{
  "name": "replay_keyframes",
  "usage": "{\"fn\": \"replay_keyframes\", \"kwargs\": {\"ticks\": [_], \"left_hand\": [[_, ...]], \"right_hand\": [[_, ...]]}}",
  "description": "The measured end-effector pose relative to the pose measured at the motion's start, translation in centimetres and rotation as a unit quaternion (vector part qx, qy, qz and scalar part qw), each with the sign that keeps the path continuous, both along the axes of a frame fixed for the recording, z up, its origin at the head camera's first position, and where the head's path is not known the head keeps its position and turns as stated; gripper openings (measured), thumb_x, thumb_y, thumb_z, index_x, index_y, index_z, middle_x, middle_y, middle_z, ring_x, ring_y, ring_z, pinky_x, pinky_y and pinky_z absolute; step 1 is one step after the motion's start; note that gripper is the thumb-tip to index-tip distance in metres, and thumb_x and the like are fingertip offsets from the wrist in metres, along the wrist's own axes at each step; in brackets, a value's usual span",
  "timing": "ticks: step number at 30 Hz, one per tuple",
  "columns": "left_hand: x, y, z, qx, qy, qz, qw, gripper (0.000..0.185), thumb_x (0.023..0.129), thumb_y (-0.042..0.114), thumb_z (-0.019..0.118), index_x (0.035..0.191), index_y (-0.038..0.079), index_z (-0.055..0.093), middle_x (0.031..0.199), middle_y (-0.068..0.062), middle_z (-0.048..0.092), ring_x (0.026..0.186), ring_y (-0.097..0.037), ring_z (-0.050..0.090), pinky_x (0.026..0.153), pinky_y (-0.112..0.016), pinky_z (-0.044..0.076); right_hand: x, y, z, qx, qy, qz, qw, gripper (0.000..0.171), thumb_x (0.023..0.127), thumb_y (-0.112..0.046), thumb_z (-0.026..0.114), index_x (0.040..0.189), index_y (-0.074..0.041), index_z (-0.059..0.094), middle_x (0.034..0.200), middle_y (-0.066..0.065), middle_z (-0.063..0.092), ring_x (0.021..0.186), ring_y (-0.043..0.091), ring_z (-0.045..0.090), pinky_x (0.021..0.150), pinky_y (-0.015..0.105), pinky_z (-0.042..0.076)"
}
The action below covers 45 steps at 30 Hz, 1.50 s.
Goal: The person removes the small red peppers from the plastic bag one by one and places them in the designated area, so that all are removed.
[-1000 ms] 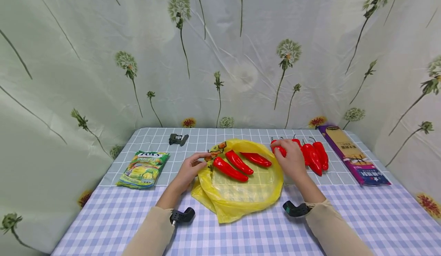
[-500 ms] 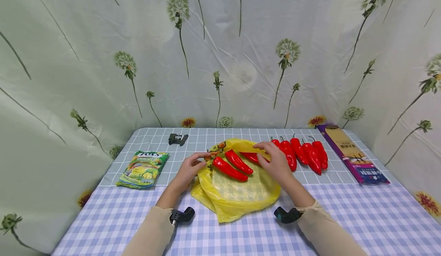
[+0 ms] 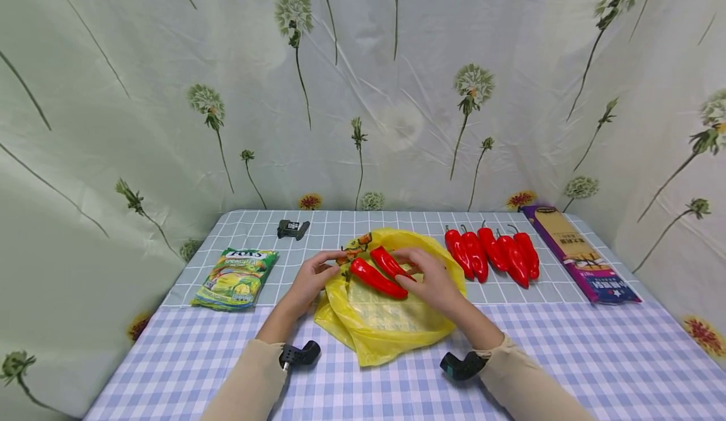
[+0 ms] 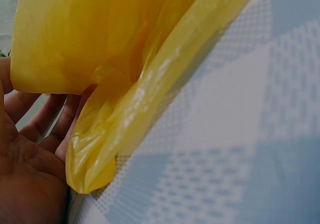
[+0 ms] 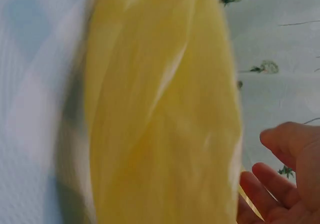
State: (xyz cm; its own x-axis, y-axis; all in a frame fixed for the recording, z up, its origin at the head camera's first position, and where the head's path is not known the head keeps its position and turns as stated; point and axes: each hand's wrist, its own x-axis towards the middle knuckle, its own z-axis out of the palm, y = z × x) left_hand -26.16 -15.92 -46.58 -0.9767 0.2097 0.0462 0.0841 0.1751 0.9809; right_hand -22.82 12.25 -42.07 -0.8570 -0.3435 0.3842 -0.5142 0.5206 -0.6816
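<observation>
Left hand: the left hand sits at the left rim of the yellow bag; its fingers are curled on the bag's edge and pinch the plastic; in the left wrist view the folded bag lies against the fingers.
Right hand: the right hand lies over the bag's right half, fingers spread and fairly straight, reaching toward the peppers on the plastic; it covers one of them, and I cannot tell whether it grips that one or only touches it; the right wrist view is blurred, showing the bag and loosely bent fingertips with nothing between them.
Bag: flat on the surface, in the middle, between the two hands; its mouth faces away from the person.
Peppers on bag: two red peppers lie side by side and slanted on the yellow plastic, just left of the right hand.
Pepper row: five more red peppers lie close together on the surface, right of the bag and apart from it.
Further things: a green snack packet at the left; a small black clip near the back edge; a long purple box at the far right; a flowered cloth hangs behind.
</observation>
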Motion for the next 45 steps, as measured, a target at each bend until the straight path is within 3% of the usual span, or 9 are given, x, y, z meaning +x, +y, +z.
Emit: {"fn": "replay_keyframes", "kwargs": {"ticks": [4, 13, 22, 30, 36, 45], "left_hand": [[0.0, 0.0, 0.0, 0.001, -0.001, 0.001, 1.0000, 0.036, 0.100, 0.012, 0.055, 0.135, 0.012, 0.061, 0.142, -0.011, 0.055, 0.104, -0.016, 0.060, 0.083, -0.022, 0.054], [0.1, 0.1, 0.0, 0.004, -0.011, 0.010, 0.9999, 0.035, 0.099, 0.012, 0.056, 0.134, 0.013, 0.063, 0.144, -0.007, 0.055, 0.104, -0.017, 0.060, 0.085, -0.022, 0.053], [0.0, 0.1, 0.1, 0.003, -0.006, 0.008, 0.9999, 0.035, 0.099, 0.012, 0.056, 0.134, 0.013, 0.063, 0.141, -0.009, 0.057, 0.103, -0.017, 0.060, 0.083, -0.023, 0.053], [0.1, 0.1, 0.1, 0.003, -0.005, 0.002, 1.0000, 0.036, 0.100, 0.013, 0.056, 0.135, 0.013, 0.061, 0.145, -0.008, 0.054, 0.104, -0.015, 0.060, 0.086, -0.023, 0.053], [0.1, 0.1, 0.1, -0.001, 0.000, -0.003, 1.0000, 0.037, 0.100, 0.013, 0.056, 0.137, 0.010, 0.060, 0.145, -0.012, 0.054, 0.103, -0.014, 0.060, 0.086, -0.022, 0.052], [0.1, 0.0, 0.0, 0.003, 0.002, -0.009, 1.0000, 0.037, 0.100, 0.013, 0.057, 0.137, 0.008, 0.059, 0.145, -0.013, 0.054, 0.106, -0.017, 0.061, 0.086, -0.020, 0.052]], "right_hand": [[0.3, -0.4, -0.2, 0.011, -0.037, 0.028, 0.999, 0.049, 0.089, -0.011, 0.073, 0.135, -0.014, 0.059, 0.134, 0.009, 0.062, 0.119, 0.028, 0.061, 0.093, 0.041, 0.057], [0.8, -0.7, -0.5, 0.043, -0.062, 0.084, 0.994, 0.057, 0.092, -0.012, 0.070, 0.145, -0.014, 0.050, 0.148, 0.006, 0.054, 0.132, 0.029, 0.055, 0.105, 0.047, 0.048], [0.9, -1.1, -0.9, 0.096, -0.053, 0.111, 0.988, 0.059, 0.094, -0.011, 0.066, 0.149, -0.018, 0.047, 0.155, 0.003, 0.047, 0.144, 0.029, 0.042, 0.115, 0.052, 0.037], [1.1, -1.2, -1.3, 0.135, -0.053, 0.114, 0.983, 0.050, 0.095, -0.014, 0.065, 0.143, -0.024, 0.055, 0.158, 0.007, 0.043, 0.145, 0.034, 0.039, 0.116, 0.058, 0.034], [1.2, -1.2, -1.2, 0.153, -0.059, 0.109, 0.980, 0.043, 0.094, -0.013, 0.067, 0.136, -0.024, 0.062, 0.152, 0.004, 0.049, 0.142, 0.033, 0.042, 0.115, 0.056, 0.036], [1.2, -1.3, -1.3, 0.139, -0.074, 0.104, 0.982, 0.035, 0.089, -0.017, 0.074, 0.123, -0.022, 0.067, 0.142, 0.001, 0.056, 0.132, 0.028, 0.051, 0.112, 0.053, 0.041]]}}
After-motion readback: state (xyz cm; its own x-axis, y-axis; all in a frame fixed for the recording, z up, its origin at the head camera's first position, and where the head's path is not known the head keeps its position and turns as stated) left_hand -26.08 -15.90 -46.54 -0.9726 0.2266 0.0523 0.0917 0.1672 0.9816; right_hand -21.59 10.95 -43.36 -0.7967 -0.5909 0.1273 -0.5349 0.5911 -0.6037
